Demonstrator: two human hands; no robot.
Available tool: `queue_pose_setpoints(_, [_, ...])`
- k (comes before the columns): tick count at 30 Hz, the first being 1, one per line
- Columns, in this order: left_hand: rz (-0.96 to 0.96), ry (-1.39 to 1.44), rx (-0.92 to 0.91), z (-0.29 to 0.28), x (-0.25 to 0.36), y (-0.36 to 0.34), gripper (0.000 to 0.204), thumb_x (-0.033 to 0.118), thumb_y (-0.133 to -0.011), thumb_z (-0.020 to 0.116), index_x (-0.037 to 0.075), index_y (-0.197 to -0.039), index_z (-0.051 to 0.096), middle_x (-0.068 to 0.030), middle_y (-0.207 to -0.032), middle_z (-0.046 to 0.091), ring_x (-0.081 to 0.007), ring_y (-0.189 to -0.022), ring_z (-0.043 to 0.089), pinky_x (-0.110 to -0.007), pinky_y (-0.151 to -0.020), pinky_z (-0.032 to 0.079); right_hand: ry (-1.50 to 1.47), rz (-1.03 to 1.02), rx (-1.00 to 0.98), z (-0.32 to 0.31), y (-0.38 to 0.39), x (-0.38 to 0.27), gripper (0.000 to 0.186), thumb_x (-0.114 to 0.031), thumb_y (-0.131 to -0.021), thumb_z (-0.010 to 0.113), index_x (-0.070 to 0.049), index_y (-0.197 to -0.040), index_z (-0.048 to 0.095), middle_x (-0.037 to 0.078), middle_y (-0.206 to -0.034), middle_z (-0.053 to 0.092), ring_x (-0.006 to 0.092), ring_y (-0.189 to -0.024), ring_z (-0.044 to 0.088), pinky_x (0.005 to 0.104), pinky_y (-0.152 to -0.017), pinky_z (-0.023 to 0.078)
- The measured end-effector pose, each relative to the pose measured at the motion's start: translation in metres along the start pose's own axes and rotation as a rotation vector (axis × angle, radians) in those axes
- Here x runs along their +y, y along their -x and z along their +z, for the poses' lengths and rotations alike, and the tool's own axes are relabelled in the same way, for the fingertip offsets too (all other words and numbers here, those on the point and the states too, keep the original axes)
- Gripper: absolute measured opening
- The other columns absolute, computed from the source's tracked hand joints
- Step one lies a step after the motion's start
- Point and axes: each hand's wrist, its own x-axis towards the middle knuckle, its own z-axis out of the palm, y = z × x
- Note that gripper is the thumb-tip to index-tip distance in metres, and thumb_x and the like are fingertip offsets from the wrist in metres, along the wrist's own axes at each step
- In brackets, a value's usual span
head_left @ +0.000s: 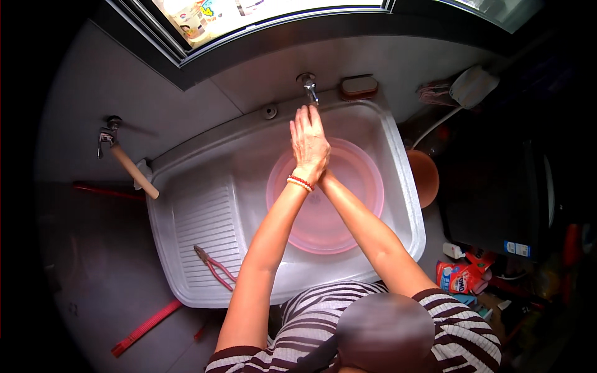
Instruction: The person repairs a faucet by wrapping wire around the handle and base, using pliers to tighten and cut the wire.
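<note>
My left hand [308,144], with a red and white bead bracelet [300,182] at its wrist, lies flat over my right hand [326,176]. Its fingers are stretched out and point toward the tap [309,87] on the wall. Most of the right hand is hidden beneath the left; only the part near its wrist shows, so its fingers cannot be made out. Both hands are above a pink translucent basin [364,205], which stands in the grey sink [407,205]. Whether water runs from the tap is not clear.
Red-handled pliers [214,266] lie on the ribbed washboard [205,217]. A second tap [107,133] with a beige hose [135,173] is at the left. A brown soap box [359,87] sits by the sink's back edge. Red packages [459,275] lie at the right.
</note>
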Motion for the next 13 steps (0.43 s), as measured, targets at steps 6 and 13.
queue_pose_setpoints(6, [-0.143, 0.342, 0.063, -0.041, -0.026, 0.039, 0.040, 0.001, -0.079, 0.052, -0.002, -0.119, 0.051, -0.0205, -0.119, 0.049, -0.0354, -0.110, 0.049, -0.041, -0.093, 0.041, -0.178, 0.087, -0.035, -0.006, -0.023, 0.001, 0.069, 0.001, -0.075, 0.058, -0.001, -0.138, 0.028, 0.020, -0.138, 0.032, 0.0327, -0.122, 0.038, 0.0353, -0.096, 0.038])
queue_pose_setpoints(13, [-0.475, 0.382, 0.086, -0.112, -0.132, 0.177, 0.044, 0.002, -0.075, 0.058, 0.006, -0.118, 0.055, -0.0141, -0.116, 0.053, -0.0254, -0.106, 0.053, -0.041, -0.092, 0.043, -0.422, 0.328, -0.268, -0.023, -0.019, -0.017, 0.073, 0.006, -0.075, 0.056, -0.003, -0.140, 0.025, 0.017, -0.143, 0.028, 0.0321, -0.127, 0.036, 0.0310, -0.084, 0.049])
